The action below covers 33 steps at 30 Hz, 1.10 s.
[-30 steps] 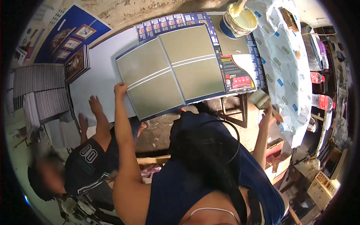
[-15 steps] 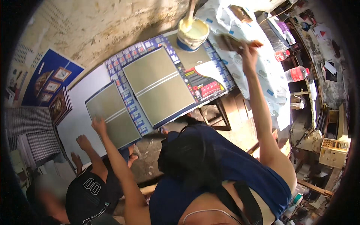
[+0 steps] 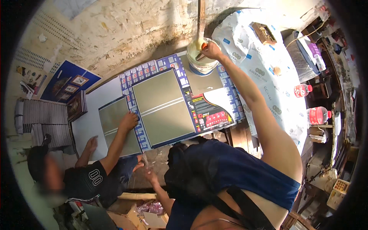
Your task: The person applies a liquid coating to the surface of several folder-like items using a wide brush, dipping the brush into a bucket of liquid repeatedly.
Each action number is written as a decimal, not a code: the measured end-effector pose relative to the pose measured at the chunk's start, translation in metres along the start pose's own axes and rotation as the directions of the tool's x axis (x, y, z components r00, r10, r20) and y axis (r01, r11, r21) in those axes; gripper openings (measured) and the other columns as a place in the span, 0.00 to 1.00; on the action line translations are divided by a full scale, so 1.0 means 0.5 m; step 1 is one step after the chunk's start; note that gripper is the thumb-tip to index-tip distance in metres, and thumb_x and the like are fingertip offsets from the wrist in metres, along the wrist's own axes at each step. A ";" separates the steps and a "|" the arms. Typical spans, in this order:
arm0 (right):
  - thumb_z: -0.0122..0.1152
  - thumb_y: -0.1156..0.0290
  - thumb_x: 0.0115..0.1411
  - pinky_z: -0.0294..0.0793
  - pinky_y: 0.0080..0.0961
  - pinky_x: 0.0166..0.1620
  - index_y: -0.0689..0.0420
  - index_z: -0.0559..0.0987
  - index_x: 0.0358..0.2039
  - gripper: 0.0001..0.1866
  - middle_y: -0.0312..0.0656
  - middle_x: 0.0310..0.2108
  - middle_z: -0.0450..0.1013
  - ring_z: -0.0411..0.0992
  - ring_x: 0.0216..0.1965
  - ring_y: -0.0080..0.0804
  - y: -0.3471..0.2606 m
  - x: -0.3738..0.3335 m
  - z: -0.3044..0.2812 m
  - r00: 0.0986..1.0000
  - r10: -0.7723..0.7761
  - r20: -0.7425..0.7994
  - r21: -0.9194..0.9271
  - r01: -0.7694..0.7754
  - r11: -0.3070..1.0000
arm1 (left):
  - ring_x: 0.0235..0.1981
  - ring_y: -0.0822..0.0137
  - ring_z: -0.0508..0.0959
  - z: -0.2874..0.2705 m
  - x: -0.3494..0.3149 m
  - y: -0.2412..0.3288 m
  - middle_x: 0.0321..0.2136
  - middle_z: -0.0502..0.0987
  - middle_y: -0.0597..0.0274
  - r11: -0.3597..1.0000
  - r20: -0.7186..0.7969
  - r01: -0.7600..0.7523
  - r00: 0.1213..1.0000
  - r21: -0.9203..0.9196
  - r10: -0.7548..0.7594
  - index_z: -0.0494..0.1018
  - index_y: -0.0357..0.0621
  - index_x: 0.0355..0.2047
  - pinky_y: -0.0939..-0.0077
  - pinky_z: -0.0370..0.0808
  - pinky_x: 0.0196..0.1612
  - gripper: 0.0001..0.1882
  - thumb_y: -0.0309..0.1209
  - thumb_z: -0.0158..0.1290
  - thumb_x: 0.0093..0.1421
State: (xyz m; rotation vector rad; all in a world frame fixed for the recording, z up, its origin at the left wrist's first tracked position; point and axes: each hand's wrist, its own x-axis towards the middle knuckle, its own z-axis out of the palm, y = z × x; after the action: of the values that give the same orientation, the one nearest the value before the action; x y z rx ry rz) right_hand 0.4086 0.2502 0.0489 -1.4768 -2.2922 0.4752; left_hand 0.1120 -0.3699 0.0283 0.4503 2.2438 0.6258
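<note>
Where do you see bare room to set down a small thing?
Two patches look bare: the white board between the picture-faced panels and a co-worker's hand, and the plastic-wrapped surface between the right arm and the red-labelled bottles. Crowded: the bucket, with the right hand and a wooden stick.

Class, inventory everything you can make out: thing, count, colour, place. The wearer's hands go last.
Bucket: 1, white and blue, near wall
Stick: 1, brown, in bucket
Tool: 1, orange end, at bucket
Striped panels: 2, greyish green, on table
Picture board: 1, blue, left
Printed sheet: 1, white and blue, right
Bottles: 2, red labels, right
Co-worker: 1, black shirt, left
Left hand: 1, bare, short of table
Right hand: 1, bare, holding tool
</note>
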 end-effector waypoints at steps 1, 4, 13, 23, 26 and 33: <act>0.65 0.54 0.52 0.76 0.40 0.38 0.61 0.83 0.30 0.20 0.58 0.28 0.78 0.78 0.32 0.52 0.000 0.008 0.001 0.998 -0.043 0.049 0.029 0.041 0.999 | 0.37 0.53 0.76 0.030 -0.008 -0.143 0.38 0.76 0.46 0.995 -0.018 0.057 0.998 -0.085 -0.059 0.73 0.30 0.43 0.62 0.71 0.44 0.14 0.24 0.53 0.56; 0.65 0.51 0.53 0.76 0.39 0.38 0.62 0.82 0.31 0.23 0.56 0.26 0.78 0.78 0.31 0.51 0.021 0.040 -0.044 0.998 -0.064 -0.018 0.098 0.065 0.993 | 0.35 0.57 0.74 0.088 -0.007 -0.359 0.35 0.74 0.51 0.954 -0.023 0.110 0.992 -0.280 -0.121 0.72 0.33 0.41 0.65 0.70 0.42 0.12 0.25 0.53 0.57; 0.50 0.53 0.65 0.79 0.35 0.27 0.70 0.75 0.28 0.27 0.52 0.20 0.77 0.79 0.20 0.39 -0.071 0.081 -0.137 0.912 -0.264 0.313 0.021 0.271 0.962 | 0.30 0.71 0.70 0.144 0.049 -0.438 0.27 0.67 0.65 0.897 0.008 -0.020 1.000 -0.442 0.026 0.70 0.41 0.34 0.74 0.67 0.35 0.05 0.27 0.53 0.60; 0.48 0.59 0.60 0.76 0.35 0.19 0.69 0.76 0.22 0.23 0.49 0.17 0.74 0.74 0.15 0.41 -0.194 0.156 -0.208 0.855 -0.111 0.506 -0.110 0.191 0.975 | 0.35 0.68 0.73 0.166 0.089 -0.387 0.32 0.71 0.61 0.861 -0.172 -0.241 0.968 -0.448 0.181 0.71 0.40 0.39 0.72 0.70 0.38 0.08 0.29 0.54 0.60; 0.48 0.58 0.59 0.77 0.41 0.24 0.68 0.78 0.29 0.22 0.53 0.22 0.75 0.76 0.19 0.44 -0.262 0.173 -0.231 0.845 -0.127 0.519 -0.234 0.283 0.930 | 0.38 0.64 0.75 0.145 0.134 -0.265 0.36 0.75 0.56 0.830 -0.290 -0.465 0.877 -0.307 0.384 0.72 0.37 0.43 0.69 0.72 0.42 0.12 0.29 0.55 0.60; 0.54 0.67 0.58 0.77 0.43 0.38 0.59 0.70 0.50 0.20 0.51 0.35 0.79 0.79 0.39 0.49 -0.458 0.062 -0.165 0.806 -0.300 0.511 -0.479 0.556 0.679 | 0.53 0.42 0.69 0.054 0.201 0.115 0.51 0.69 0.44 0.623 -0.014 -0.650 0.687 0.434 0.727 0.67 0.36 0.54 0.50 0.67 0.53 0.30 0.35 0.61 0.53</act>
State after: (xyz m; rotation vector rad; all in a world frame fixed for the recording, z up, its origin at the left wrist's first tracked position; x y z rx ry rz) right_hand 0.2553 0.1950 0.2324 -1.0254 -3.2276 -0.1725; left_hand 0.0734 -0.2655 -0.0133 1.5948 2.3405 0.5915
